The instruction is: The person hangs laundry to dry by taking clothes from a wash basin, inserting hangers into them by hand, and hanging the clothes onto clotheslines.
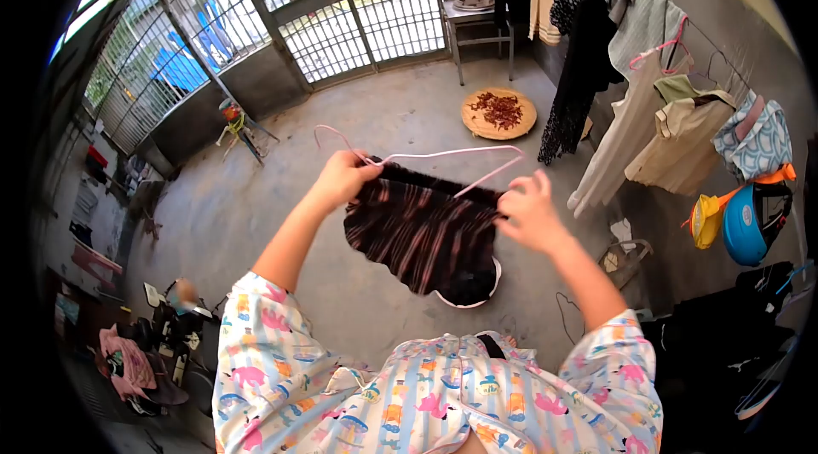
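Observation:
In front of my chest a dark garment with brownish-pink stripes point(417, 237) hangs stretched between my hands; its exact kind is hard to make out. My left hand point(345, 177) is closed on its upper left corner, together with a pink wire hanger point(443, 152). The hanger's top bar rises above the cloth, and its right arm slopes down behind the upper edge. At the upper right corner, my right hand point(530, 213) pinches the garment's edge, with some fingers raised. Below the cloth shows a white rim point(490, 290) around something black, partly hidden.
On the floor ahead lies a round woven tray point(470, 123) with dried red pieces. Clothes point(648, 28) hang along the right wall near a blue helmet point(743, 224). A scooter point(175, 326) stands at lower left. Beyond are a barred gate point(362, 19) and a small table point(464, 15).

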Demonstrator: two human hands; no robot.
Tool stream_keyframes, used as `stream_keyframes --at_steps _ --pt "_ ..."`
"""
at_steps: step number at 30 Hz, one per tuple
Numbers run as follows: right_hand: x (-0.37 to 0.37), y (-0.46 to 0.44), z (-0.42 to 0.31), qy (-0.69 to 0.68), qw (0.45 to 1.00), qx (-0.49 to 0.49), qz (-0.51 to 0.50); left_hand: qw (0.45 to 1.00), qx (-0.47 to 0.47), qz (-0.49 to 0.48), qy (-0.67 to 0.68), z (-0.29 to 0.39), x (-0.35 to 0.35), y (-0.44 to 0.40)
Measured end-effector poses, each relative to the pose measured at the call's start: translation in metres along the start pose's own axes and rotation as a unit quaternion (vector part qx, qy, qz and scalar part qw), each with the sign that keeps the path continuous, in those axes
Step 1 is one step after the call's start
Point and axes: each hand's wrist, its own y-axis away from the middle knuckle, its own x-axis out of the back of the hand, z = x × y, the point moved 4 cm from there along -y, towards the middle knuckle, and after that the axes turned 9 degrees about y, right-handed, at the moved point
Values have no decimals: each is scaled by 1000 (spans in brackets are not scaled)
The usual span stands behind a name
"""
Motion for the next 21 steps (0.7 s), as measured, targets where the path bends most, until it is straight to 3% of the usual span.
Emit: stream_keyframes --at_steps 3,5,6,10,14,19,21 --pt "64 -20 8 -24 998 54 39 999 2 -33 -14 -8 12 -8" --pt "76 -27 18 -57 998 35 4 996 -27 -59 -59 -3 7 -6" --pt "87 -31 17 -44 997 55 34 986 -79 -47 -135 -3 6 -8" --pt "99 -24 25 -46 997 17 54 926 -90 -17 -367 7 -1 -1" --pt "101 -18 11 -62 996 24 56 907 -124 -3 -401 8 -18 3" --pt "99 -23 -31 -154 983 23 101 929 -220 -30 -296 25 -61 9" --pt "115 -18 -27 -76 989 -44 116 933 -254 -61 -249 24 -68 12"
